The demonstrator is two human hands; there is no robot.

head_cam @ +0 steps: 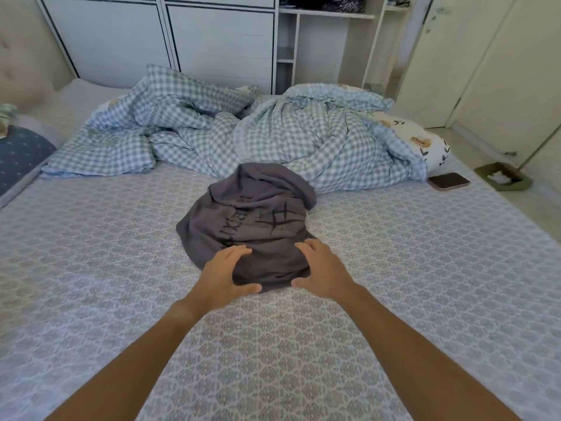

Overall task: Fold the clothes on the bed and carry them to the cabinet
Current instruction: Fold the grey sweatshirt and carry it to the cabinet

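A crumpled grey shirt (pixel 252 220) with black print lies in the middle of the bed (pixel 91 268), on the patterned sheet. My left hand (pixel 226 276) rests on its near left edge, fingers spread over the cloth and thumb under the hem. On the near right edge sits my right hand (pixel 321 271), placed the same way. Both hands touch the shirt, and the cloth bunches between them. The white cabinet (pixel 212 41) stands against the far wall behind the bed.
A rumpled blue checked duvet (pixel 243 132) fills the far half of the bed. At the bed's right edge lie a phone (pixel 448 181) and a leaf-print pillow (pixel 425 141). A blue pillow (pixel 21 156) is at the left. A dustpan (pixel 502 176) sits on the floor right.
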